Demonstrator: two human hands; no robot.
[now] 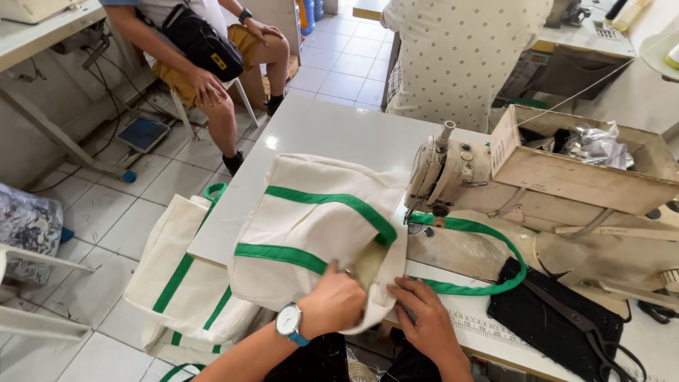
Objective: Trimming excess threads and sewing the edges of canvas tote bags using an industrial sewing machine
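Cream tote bag (311,226) with green straps, its open edge pinched by left hand (332,303) and right hand (423,315) fingers.

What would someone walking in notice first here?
Probably the cream cloth bag with green straps, spread over the white table in front of the sewing machine. Both hands grip its open edge near the bottom of the picture: the left hand, with a wristwatch, and the right hand. More bags of the same kind hang off the table's left edge, and black scissors lie on a dark cloth to the right.
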